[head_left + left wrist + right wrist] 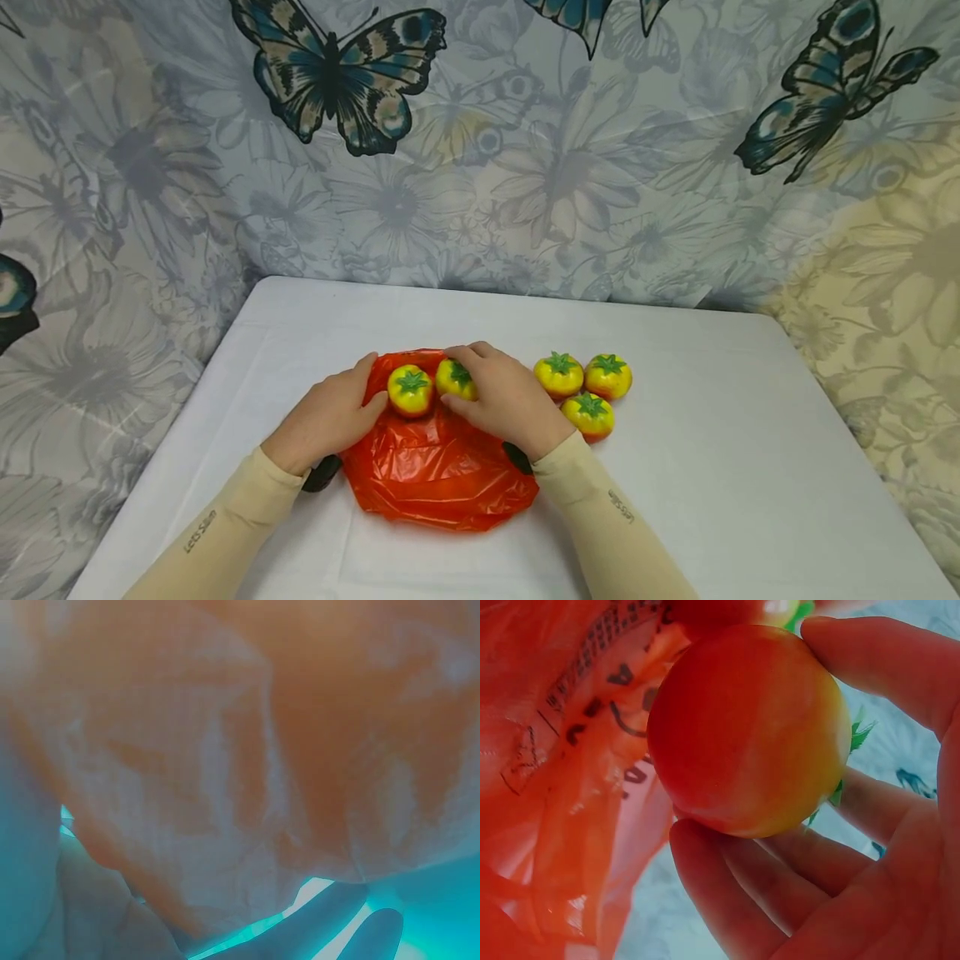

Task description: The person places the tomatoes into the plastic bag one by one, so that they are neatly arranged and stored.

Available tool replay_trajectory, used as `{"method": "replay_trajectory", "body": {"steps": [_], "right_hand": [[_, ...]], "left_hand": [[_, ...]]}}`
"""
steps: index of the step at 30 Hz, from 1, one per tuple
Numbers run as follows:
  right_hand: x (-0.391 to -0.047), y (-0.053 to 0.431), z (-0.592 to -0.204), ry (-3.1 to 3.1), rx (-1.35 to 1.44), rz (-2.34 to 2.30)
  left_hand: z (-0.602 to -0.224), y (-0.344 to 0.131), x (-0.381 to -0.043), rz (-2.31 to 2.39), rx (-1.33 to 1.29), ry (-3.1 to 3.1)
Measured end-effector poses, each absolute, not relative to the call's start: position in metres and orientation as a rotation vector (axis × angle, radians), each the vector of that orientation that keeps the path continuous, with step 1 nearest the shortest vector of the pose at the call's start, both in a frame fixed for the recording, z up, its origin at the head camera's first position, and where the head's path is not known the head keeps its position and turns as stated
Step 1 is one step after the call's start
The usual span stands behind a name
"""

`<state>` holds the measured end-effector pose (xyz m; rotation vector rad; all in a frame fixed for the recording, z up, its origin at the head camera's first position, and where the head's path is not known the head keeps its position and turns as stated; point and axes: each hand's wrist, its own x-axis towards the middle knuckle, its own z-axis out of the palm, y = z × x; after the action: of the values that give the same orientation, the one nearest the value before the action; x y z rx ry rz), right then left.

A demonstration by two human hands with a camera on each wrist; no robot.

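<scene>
My right hand [506, 400] grips a yellow-and-red tomato [454, 379] with a green leafy top, over the red plastic bag [442, 479]. In the right wrist view, thumb and fingers curl round this tomato [746, 735], and printed bag film [577, 750] lies beside it. A second tomato [411, 391] sits on the bag at its opening, between my two hands. At the bag's left edge, my left hand [330, 412] holds the film, its thumb near the second tomato. Crumpled bag film [247, 765] fills most of the left wrist view and hides part of that hand.
Three more tomatoes, one at the left [558, 375], one at the right [608, 377] and one in front [588, 416], stand grouped on the white table [720, 467] beyond my right hand. Butterfly-patterned cloth [480, 167] hangs behind the table.
</scene>
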<state>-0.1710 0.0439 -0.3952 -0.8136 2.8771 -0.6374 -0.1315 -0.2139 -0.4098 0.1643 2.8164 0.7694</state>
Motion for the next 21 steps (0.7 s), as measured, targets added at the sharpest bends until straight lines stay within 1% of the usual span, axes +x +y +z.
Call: {"method": "replay_trajectory", "body": {"steps": [11, 21], "right_hand": [[-0.173, 0.041, -0.402, 2.843, -0.805, -0.565], [-0.175, 0.041, -0.407, 2.856, -0.788, -0.522]], "left_hand": [[-0.410, -0.215, -0.130, 0.749, 0.156, 2.821], [-0.410, -0.213, -0.131, 0.750, 0.199, 2.847]]}}
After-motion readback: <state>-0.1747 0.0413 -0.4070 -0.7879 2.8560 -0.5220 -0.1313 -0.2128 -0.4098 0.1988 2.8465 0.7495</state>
